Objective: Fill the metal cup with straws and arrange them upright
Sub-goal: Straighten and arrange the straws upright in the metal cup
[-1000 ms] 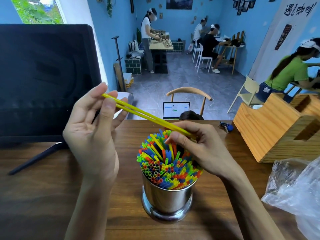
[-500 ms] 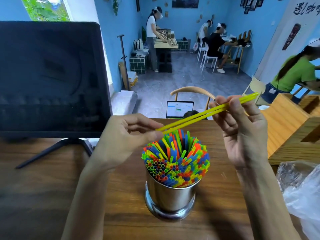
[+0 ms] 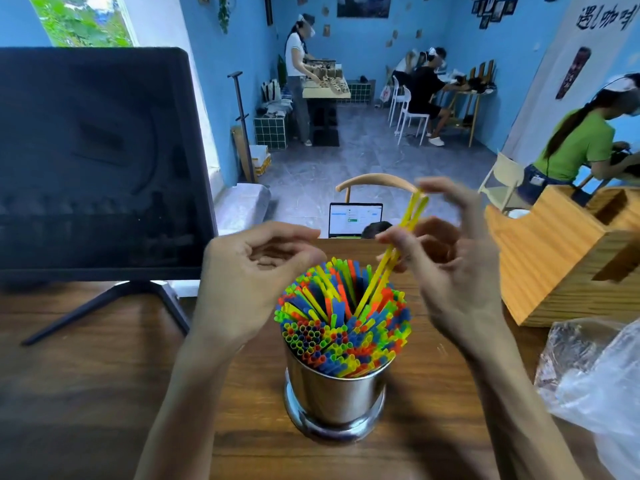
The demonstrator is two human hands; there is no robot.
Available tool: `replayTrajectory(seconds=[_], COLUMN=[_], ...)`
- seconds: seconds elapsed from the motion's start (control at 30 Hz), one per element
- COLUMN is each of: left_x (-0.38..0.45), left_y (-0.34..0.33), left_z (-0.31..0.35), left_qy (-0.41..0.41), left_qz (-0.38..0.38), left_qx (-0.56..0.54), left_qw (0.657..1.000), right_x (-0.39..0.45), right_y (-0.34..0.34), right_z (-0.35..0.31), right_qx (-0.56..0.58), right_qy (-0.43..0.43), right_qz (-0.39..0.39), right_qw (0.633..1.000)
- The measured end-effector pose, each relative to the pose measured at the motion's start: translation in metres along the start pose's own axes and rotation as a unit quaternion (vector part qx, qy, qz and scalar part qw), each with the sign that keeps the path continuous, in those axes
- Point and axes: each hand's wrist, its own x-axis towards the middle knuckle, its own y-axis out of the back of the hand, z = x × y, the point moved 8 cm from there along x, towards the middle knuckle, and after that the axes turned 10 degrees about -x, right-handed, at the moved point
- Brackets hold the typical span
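Half a second back the two yellow straws [image 3: 398,247] lay nearly level between both hands; now only the right hand [image 3: 446,268] pinches them, tipped steeply with their lower ends among the coloured straws [image 3: 343,320] packed in the metal cup [image 3: 334,396]. Emptied of them, the left hand [image 3: 249,275] hovers just left of the cup's mouth, fingers loosely curled round nothing. Behind it on the wooden table [image 3: 86,393] stands a dark monitor [image 3: 100,161], with a wooden block [image 3: 561,258] and a clear plastic bag [image 3: 595,382] off to the right.
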Motion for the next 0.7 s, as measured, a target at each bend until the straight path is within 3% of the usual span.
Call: replayTrajectory(seconds=[0.13, 0.27, 0.4, 0.53, 0.63, 0.7], left_x=[-0.005, -0.011, -0.013, -0.017, -0.011, -0.004], left_y=[0.015, 0.032, 0.042, 0.045, 0.039, 0.029], left_z=[0.016, 0.020, 0.013, 0.009, 0.001, -0.006], left_qy=[-0.076, -0.115, -0.103, -0.093, -0.054, -0.009], left_qz=[0.126, 0.237, 0.285, 0.312, 0.280, 0.217], left_qx=[-0.116, -0.173, -0.226, -0.247, -0.250, -0.243], left_qw=[0.982, 0.949, 0.926, 0.913, 0.925, 0.945], right_x=[-0.008, -0.012, -0.006, -0.001, 0.002, 0.004], right_y=[-0.032, -0.047, -0.036, -0.029, -0.019, -0.011], right_z=[0.006, 0.016, 0.018, 0.022, 0.023, 0.030], right_qx=[-0.147, -0.121, -0.076, 0.085, 0.179, 0.228], right_qy=[0.030, -0.012, -0.017, -0.065, -0.087, -0.119], right_qz=[-0.146, -0.244, -0.162, -0.150, -0.097, -0.035], right_qw=[0.978, 0.962, 0.984, 0.983, 0.975, 0.966])
